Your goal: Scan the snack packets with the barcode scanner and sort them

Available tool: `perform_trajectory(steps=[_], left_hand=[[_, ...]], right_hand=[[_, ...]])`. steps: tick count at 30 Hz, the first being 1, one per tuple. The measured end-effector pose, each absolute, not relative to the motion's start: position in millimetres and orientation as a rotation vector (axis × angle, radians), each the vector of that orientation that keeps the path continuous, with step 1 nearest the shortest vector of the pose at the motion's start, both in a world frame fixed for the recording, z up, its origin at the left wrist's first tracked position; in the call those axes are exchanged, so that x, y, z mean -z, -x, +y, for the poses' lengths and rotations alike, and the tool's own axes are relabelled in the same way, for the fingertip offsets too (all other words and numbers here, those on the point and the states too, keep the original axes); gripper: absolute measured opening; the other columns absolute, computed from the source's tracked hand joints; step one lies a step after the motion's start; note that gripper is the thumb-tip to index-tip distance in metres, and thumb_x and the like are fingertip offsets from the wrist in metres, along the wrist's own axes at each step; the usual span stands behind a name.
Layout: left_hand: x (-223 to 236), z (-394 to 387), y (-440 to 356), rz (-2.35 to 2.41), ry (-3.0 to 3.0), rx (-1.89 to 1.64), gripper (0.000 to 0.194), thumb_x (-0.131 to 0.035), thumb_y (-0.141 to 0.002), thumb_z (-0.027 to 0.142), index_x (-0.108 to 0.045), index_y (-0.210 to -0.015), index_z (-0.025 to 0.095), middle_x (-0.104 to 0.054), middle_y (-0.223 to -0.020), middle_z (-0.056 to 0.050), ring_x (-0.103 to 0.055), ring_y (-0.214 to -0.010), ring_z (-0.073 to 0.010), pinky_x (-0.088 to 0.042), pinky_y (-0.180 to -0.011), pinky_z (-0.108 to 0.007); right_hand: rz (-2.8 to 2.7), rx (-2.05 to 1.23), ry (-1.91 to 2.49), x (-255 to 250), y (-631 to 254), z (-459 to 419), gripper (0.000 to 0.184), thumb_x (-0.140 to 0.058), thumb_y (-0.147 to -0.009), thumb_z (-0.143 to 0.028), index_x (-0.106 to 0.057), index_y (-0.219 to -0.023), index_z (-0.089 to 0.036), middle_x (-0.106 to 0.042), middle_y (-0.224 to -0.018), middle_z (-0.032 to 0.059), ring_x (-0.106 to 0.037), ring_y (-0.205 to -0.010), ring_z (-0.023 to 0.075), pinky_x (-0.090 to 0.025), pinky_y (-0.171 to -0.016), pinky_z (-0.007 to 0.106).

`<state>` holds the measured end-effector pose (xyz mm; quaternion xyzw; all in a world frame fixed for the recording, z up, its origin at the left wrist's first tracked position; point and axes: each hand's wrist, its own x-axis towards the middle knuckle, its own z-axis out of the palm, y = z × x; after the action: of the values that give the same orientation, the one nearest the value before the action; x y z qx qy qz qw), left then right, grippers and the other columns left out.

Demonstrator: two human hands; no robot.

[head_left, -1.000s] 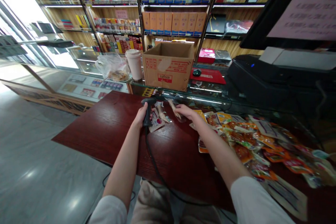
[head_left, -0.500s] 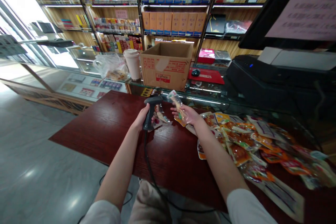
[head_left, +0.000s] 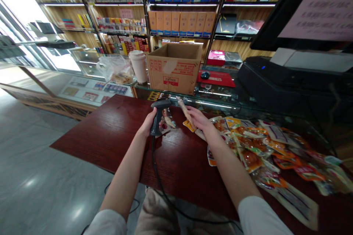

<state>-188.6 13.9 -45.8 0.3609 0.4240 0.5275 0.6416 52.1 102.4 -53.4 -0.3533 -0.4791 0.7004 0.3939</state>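
Observation:
My left hand is wrapped round the grip of a black corded barcode scanner, whose head points right. My right hand pinches a clear snack packet and holds it tilted just in front of the scanner head. Two or three scanned-looking clear packets lie on the dark red wooden table beside the scanner. A spread of several orange and clear snack packets covers the table to the right of my right forearm.
A glass counter behind the table carries an open cardboard box, a white lidded cup and a plastic bag. A black cash register with its screen stands at the right. Stocked shelves line the back wall. Grey floor lies left.
My right hand lifted a packet from the table up in front of the scanner, then turned it edge-on and lowered it slightly. My left hand kept the scanner almost still.

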Motion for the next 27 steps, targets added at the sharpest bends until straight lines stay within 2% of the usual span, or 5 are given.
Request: perform_trajectory(steps=[3,7,13,19,27], left_hand=[[45.7,14.3,187.9,0.945,-0.835,-1.201,0.070,-0.054,-0.079,0.079,-0.065,-0.091,0.011,-0.052,-0.047,0.001,-0.047,-0.037,-0.0101,-0.037,-0.037,-0.020],[47.6,15.6,188.1,0.959,-0.831,-1.200,0.069,-0.053,-0.080,0.079,-0.064,-0.093,0.012,-0.052,-0.048,0.001,-0.047,-0.037,-0.0100,-0.037,-0.037,-0.020],[46.4,13.7,186.5,0.985,-0.887,-1.139,0.071,-0.053,-0.080,0.079,-0.067,-0.098,0.011,-0.053,-0.047,0.001,-0.047,-0.036,-0.0109,-0.036,-0.036,-0.020],[38.9,8.7,182.8,1.022,-0.900,-1.097,0.070,-0.056,-0.080,0.077,-0.067,-0.096,0.010,-0.054,-0.046,0.000,-0.049,-0.037,-0.0119,-0.038,-0.038,-0.022],[41.4,10.4,182.2,1.017,-0.913,-1.158,0.069,-0.054,-0.080,0.078,-0.065,-0.092,0.011,-0.052,-0.045,0.001,-0.047,-0.036,-0.0110,-0.036,-0.038,-0.021]], right_hand=[[-1.197,-1.729,0.872,60.5,-49.8,104.0,0.041,-0.084,-0.058,-0.030,-0.064,-0.093,-0.020,-0.069,-0.078,-0.0004,-0.065,-0.071,0.0156,-0.053,-0.069,0.029],[-1.163,-1.637,0.872,66.1,-48.9,105.5,0.046,-0.090,-0.054,-0.037,-0.058,-0.084,-0.022,-0.066,-0.075,-0.0019,-0.064,-0.068,0.0152,-0.053,-0.063,0.028],[-1.037,-1.532,0.936,65.1,-49.2,110.6,0.036,-0.070,-0.075,-0.051,-0.052,-0.090,-0.025,-0.063,-0.080,-0.0010,-0.063,-0.074,0.0163,-0.056,-0.060,0.029],[-1.006,-1.522,0.890,63.9,-49.8,113.0,0.026,-0.056,-0.076,-0.044,-0.053,-0.094,-0.025,-0.063,-0.086,0.0010,-0.063,-0.079,0.0183,-0.059,-0.067,0.035],[-1.167,-1.414,0.923,72.3,-42.8,115.7,0.041,-0.068,-0.064,-0.034,-0.058,-0.103,-0.023,-0.066,-0.092,0.0022,-0.063,-0.080,0.0185,-0.057,-0.064,0.030]])
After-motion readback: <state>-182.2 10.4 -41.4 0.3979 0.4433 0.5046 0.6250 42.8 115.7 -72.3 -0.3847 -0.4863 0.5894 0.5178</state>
